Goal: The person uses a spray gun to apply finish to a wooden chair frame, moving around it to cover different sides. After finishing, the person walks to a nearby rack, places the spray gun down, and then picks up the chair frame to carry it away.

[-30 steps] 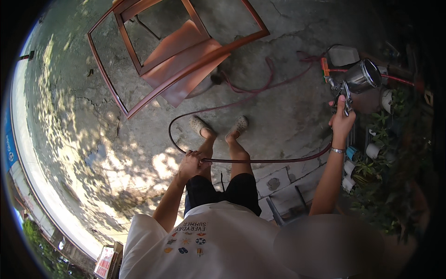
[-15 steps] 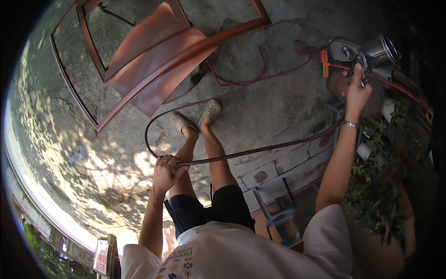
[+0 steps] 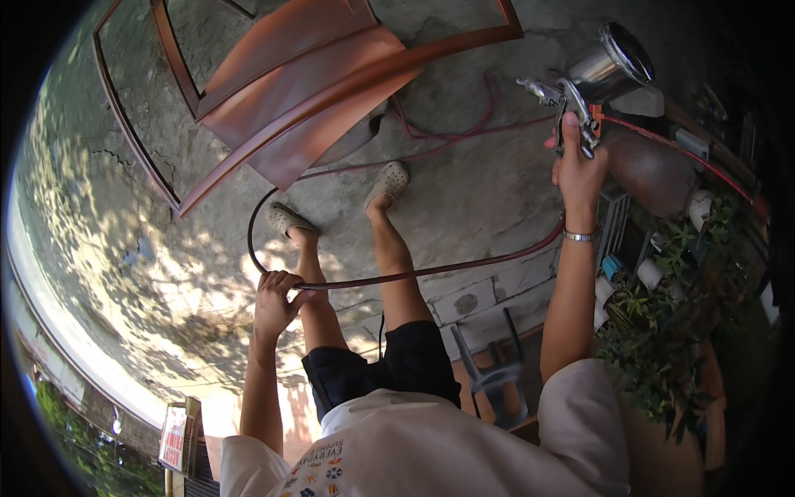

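Observation:
My right hand (image 3: 580, 170) is wrapped round the handle of a silver spray gun (image 3: 570, 103), its nozzle pointing left. A round metal paint cup (image 3: 611, 66) is fixed to the gun. My left hand (image 3: 277, 302) grips a dark red air hose (image 3: 414, 276) at about knee height. From there the hose runs right to below my right hand, and its other side loops up toward the floor. Ahead to the left stands a reddish-brown metal frame (image 3: 331, 89) with a curved copper-coloured panel (image 3: 306, 58), apart from both hands.
More hose (image 3: 451, 137) lies looped on the concrete floor (image 3: 464, 199). A broom (image 3: 596, 120) and a rusty rounded tank (image 3: 650, 170) are at the right, beside potted plants (image 3: 662, 315). A dark plastic stool (image 3: 497, 381) stands by the low block wall (image 3: 472, 302).
My right hand has brought the spray gun left, closer to the frame. My left hand has shifted slightly left with the hose. My feet have stepped farther apart.

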`<state>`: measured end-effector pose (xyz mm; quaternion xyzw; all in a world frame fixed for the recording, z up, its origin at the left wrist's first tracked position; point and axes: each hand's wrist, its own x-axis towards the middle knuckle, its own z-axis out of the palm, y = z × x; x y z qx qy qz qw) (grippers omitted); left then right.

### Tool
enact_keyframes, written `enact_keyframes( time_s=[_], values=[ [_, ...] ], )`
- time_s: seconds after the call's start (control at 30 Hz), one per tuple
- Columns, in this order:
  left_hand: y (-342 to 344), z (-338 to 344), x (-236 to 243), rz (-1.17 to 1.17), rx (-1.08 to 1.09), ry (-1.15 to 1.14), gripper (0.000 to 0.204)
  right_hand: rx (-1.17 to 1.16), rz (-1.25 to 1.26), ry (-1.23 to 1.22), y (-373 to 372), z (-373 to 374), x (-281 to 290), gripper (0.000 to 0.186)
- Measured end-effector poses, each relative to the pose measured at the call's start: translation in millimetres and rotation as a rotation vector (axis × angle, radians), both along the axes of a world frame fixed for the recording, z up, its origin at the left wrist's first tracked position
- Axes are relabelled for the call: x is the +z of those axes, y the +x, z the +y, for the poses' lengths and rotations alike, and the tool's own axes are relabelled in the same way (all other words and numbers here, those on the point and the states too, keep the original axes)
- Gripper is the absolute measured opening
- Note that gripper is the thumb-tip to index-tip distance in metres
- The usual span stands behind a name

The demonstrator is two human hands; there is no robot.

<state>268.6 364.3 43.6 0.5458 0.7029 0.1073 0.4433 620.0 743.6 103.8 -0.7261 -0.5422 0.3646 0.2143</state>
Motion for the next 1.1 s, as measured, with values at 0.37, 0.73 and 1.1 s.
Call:
enact_keyframes(
  time_s=[0.37,0.73,1.1],
  values=[
    [-85.1,-98.2,-16.2,0.013,-0.004,-0.08,0.025,0.173,0.011,-0.03,-112.5,-122.2,-0.2,0.046],
    [-178.3,-187.2,-29.1,-0.116,0.066,-0.127,0.024,0.287,0.136,-0.109,-234.3,-239.2,1.2,0.037],
    [-221.8,-263.9,-56.5,-0.15,0.023,-0.125,0.043,0.584,0.179,-0.054,-347.0,-315.9,3.5,0.03]
  ],
)
